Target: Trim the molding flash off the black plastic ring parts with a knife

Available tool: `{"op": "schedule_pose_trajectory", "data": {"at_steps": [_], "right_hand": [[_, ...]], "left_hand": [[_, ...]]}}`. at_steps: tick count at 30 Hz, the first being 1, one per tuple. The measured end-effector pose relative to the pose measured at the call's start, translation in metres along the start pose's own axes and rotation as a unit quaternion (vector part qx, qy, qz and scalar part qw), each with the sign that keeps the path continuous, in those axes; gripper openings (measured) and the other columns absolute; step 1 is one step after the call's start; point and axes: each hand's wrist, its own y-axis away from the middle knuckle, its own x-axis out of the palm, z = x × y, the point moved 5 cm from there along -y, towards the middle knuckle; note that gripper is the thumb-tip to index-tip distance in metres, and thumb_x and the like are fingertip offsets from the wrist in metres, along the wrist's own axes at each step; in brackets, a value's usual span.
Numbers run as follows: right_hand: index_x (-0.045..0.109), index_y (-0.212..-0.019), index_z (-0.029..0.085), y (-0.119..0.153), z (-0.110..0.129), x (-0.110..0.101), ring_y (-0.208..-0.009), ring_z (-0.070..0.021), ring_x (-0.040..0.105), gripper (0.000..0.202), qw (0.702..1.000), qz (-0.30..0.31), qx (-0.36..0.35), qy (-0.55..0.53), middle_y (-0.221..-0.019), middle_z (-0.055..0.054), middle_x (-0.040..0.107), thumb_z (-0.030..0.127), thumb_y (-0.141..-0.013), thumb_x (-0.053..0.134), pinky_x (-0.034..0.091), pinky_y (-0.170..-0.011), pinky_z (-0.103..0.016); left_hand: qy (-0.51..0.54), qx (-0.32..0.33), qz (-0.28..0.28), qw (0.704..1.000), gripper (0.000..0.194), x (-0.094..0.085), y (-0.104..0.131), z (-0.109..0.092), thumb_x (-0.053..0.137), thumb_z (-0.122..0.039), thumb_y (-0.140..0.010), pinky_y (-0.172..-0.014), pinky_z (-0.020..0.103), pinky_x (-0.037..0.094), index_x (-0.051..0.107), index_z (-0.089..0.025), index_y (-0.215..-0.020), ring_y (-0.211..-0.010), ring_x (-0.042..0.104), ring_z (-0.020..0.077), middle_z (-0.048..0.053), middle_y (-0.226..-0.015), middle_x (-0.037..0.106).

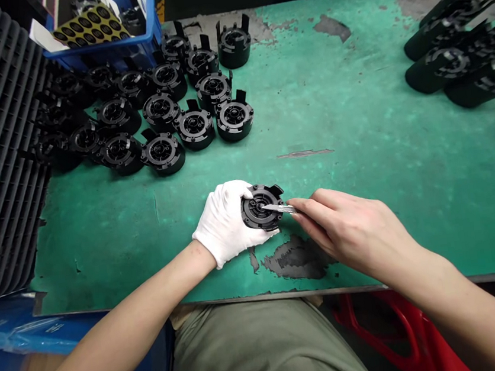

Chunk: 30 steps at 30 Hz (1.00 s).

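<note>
A round black part (260, 215), its face ringed and ribbed, sits face-up in the white-gloved left hand (227, 223) (tabs jut from its rim). A slim silver blade (277, 208), pinched in the bare right hand (345, 221), points leftward, its tip over the face's middle; contact is unclear.

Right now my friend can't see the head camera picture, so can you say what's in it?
A white-gloved left hand holds a round black part while the bare right hand holds a thin metal tool at its middle. More black parts sit on the green table at upper left by a blue bin, with dark cylinders at upper right.
</note>
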Motion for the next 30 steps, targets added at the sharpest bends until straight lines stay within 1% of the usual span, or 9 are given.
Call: {"op": "schedule_pose_trajectory", "data": {"at_steps": [6,8,12,14,18,22,26,28,30], "right_hand": [[0.076,-0.115,0.018,0.000,-0.002,0.003,-0.071,-0.0172,0.058,0.026,1.000,0.008,0.003,-0.019,-0.083,-0.002,0.062,0.036,-0.115,0.058,0.036,-0.060,-0.035],[0.075,-0.121,0.017,-0.001,-0.004,0.004,-0.072,-0.0169,0.060,0.024,0.998,0.006,0.017,-0.060,-0.087,-0.002,0.065,0.034,-0.115,0.058,0.039,-0.062,-0.034],[0.071,-0.131,0.017,-0.001,-0.010,0.001,-0.078,-0.0162,0.064,0.023,0.988,-0.032,0.062,-0.141,-0.094,-0.003,0.067,0.026,-0.114,0.059,0.046,-0.072,-0.030],[0.072,-0.128,0.018,0.000,-0.009,0.002,-0.077,-0.0165,0.064,0.022,0.990,-0.026,0.066,-0.122,-0.092,-0.002,0.067,0.028,-0.114,0.059,0.044,-0.068,-0.031],[0.075,-0.122,0.019,0.002,-0.004,0.004,-0.071,-0.0165,0.061,0.024,0.997,-0.001,0.041,-0.067,-0.087,-0.002,0.067,0.034,-0.115,0.058,0.038,-0.061,-0.033],[0.076,-0.119,0.018,0.003,-0.002,0.006,-0.069,-0.0162,0.060,0.026,0.998,0.006,0.028,-0.058,-0.086,-0.002,0.066,0.035,-0.116,0.057,0.037,-0.060,-0.033],[0.077,-0.117,0.019,0.003,-0.002,0.010,-0.067,-0.0163,0.059,0.027,0.997,0.018,0.033,-0.069,-0.085,-0.002,0.067,0.037,-0.115,0.056,0.036,-0.058,-0.034],[0.075,-0.120,0.018,0.001,-0.004,0.010,-0.069,-0.0163,0.062,0.025,0.993,0.013,0.044,-0.106,-0.088,-0.003,0.068,0.034,-0.115,0.056,0.040,-0.060,-0.033],[0.072,-0.124,0.018,-0.001,-0.008,0.008,-0.073,-0.0160,0.065,0.021,0.984,-0.015,0.065,-0.163,-0.090,-0.003,0.069,0.029,-0.115,0.057,0.046,-0.066,-0.031]], "left_hand": [[0.007,-0.006,0.007,1.000,0.068,-0.002,-0.001,-0.003,0.103,-0.053,-0.058,-0.097,0.053,0.061,0.063,-0.026,-0.105,-0.110,0.073,0.0378,0.010,-0.113,0.074],[0.010,-0.003,0.004,1.000,0.066,-0.002,-0.001,-0.003,0.102,-0.053,-0.059,-0.096,0.053,0.061,0.063,-0.026,-0.106,-0.109,0.073,0.0372,0.010,-0.113,0.074],[0.008,-0.002,-0.003,1.000,0.068,-0.002,0.000,-0.001,0.102,-0.053,-0.059,-0.097,0.053,0.061,0.062,-0.026,-0.107,-0.110,0.073,0.0374,0.010,-0.116,0.074],[0.003,-0.006,-0.003,1.000,0.070,-0.002,0.000,-0.001,0.103,-0.053,-0.058,-0.098,0.054,0.061,0.062,-0.026,-0.107,-0.111,0.073,0.0379,0.010,-0.116,0.074],[0.000,0.003,-0.001,1.000,0.068,-0.002,0.001,-0.002,0.102,-0.054,-0.061,-0.098,0.054,0.060,0.061,-0.026,-0.107,-0.110,0.073,0.0377,0.010,-0.116,0.074],[-0.003,-0.001,-0.002,1.000,0.070,-0.002,0.001,-0.002,0.102,-0.054,-0.060,-0.097,0.052,0.060,0.061,-0.026,-0.109,-0.110,0.073,0.0368,0.010,-0.117,0.073],[-0.003,-0.008,0.002,1.000,0.067,-0.001,0.000,-0.002,0.100,-0.053,-0.062,-0.097,0.051,0.060,0.060,-0.026,-0.108,-0.112,0.072,0.0365,0.010,-0.117,0.073],[-0.007,-0.010,0.001,1.000,0.066,-0.001,0.000,-0.002,0.099,-0.054,-0.063,-0.098,0.052,0.060,0.059,-0.026,-0.107,-0.113,0.072,0.0371,0.010,-0.117,0.073],[-0.010,-0.011,-0.002,1.000,0.068,0.000,0.000,0.000,0.099,-0.055,-0.062,-0.099,0.053,0.060,0.058,-0.026,-0.108,-0.113,0.073,0.0375,0.011,-0.119,0.073]]}}
